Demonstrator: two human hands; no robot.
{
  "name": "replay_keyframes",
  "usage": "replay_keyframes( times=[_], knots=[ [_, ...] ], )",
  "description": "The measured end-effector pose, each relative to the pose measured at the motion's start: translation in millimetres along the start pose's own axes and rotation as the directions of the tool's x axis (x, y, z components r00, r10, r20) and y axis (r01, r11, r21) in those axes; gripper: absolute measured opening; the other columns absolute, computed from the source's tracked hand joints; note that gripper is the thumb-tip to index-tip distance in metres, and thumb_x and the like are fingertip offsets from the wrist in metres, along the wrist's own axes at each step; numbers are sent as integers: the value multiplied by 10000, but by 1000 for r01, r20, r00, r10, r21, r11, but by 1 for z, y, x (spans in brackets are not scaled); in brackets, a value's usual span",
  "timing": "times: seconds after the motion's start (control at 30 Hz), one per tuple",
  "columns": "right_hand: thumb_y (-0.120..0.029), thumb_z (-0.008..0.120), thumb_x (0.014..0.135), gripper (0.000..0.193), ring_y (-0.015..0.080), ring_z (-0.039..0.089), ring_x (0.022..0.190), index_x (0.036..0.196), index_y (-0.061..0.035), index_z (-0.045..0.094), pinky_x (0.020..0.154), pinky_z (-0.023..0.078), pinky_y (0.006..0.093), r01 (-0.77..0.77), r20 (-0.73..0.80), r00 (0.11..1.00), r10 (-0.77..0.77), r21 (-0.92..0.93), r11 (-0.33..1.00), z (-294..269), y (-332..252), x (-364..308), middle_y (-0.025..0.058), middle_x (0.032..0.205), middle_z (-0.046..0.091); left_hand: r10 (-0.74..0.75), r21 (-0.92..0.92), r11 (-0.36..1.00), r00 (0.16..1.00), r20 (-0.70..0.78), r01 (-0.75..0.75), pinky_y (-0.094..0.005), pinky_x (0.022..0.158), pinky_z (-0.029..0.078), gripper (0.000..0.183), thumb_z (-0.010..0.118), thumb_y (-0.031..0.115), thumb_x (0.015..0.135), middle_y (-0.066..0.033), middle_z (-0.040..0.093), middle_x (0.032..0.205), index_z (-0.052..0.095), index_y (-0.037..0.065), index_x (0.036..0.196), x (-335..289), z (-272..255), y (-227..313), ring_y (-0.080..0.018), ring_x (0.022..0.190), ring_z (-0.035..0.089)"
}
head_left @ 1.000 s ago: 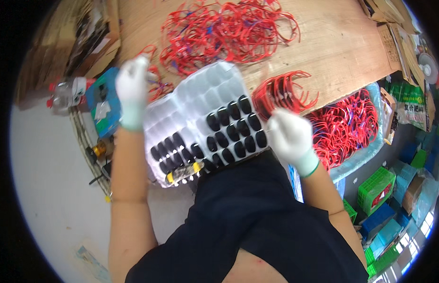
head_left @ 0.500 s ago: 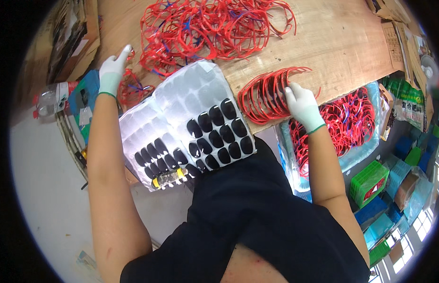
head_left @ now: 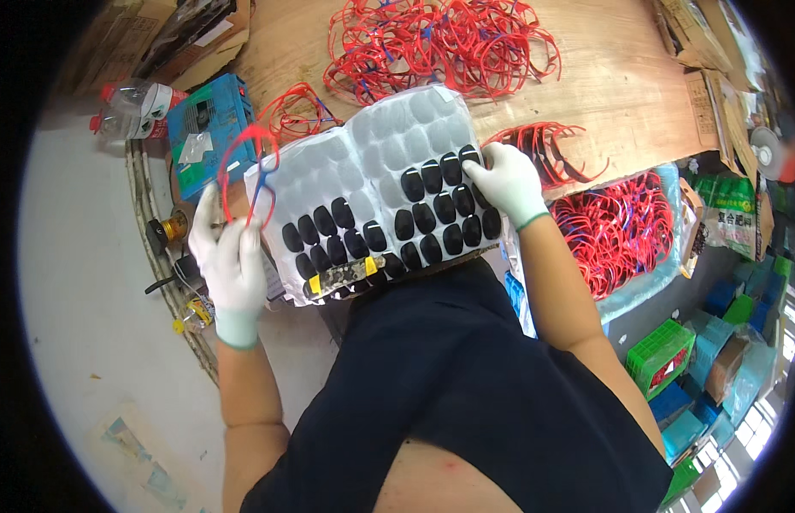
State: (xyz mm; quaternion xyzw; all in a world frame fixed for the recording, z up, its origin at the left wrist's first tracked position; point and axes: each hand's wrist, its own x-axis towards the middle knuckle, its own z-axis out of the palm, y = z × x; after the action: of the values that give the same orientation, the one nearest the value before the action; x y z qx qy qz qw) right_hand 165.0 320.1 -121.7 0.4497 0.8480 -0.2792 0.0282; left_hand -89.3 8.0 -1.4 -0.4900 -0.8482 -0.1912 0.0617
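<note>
From the head camera, the person's gloved left hand (head_left: 231, 256) is pinching a red spectacle frame (head_left: 246, 171) just off the left edge of the clear blister tray (head_left: 372, 141), fingers closed on its lower rim. The right hand (head_left: 506, 179) is resting fingertips on the black lenses (head_left: 440, 209) at the tray's right side, loosely curled, gripping nothing that I can make out. The tray is overhanging the wooden bench (head_left: 611, 77) onto the lap; a careless press there might be tipping it and spilling lenses.
</note>
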Motion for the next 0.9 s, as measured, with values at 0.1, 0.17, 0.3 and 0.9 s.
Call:
replay_keyframes(
  times=[0.1,0.17,0.3,0.9],
  knots=[
    [-403,721,820,468,364,722,935,1001,29,746,865,555,419,-39,-34,998,52,307,951,11,7,0,242,959,736,-135,-476,871,991,9,123,-455,1116,431,319,421,176,1076,-300,459,1531,640,-55,1047,-56,-10,-18,-350,1373,531],
    [-337,729,829,405,279,731,857,982,38,750,811,554,372,-36,-41,998,57,394,918,17,21,6,204,891,741,-420,-866,421,904,79,271,-464,1090,468,307,385,174,1094,-296,552,1434,602,-44,1106,-91,-2,-17,-355,1273,610],
    [-237,714,856,302,148,680,788,970,40,751,750,542,307,-171,46,977,207,746,643,24,33,10,113,840,737,-410,-972,87,897,166,220,-420,978,525,222,401,98,1066,-262,658,1268,557,-21,1171,-114,-9,-2,-281,1049,699],
    [-261,673,924,299,347,709,994,1036,9,737,930,538,430,64,-583,812,39,154,986,-15,72,-56,199,1020,741,-363,-954,-194,887,285,227,-310,613,534,267,372,62,1045,-206,706,1138,498,56,1280,-102,3,7,-91,472,504]
  ],
)
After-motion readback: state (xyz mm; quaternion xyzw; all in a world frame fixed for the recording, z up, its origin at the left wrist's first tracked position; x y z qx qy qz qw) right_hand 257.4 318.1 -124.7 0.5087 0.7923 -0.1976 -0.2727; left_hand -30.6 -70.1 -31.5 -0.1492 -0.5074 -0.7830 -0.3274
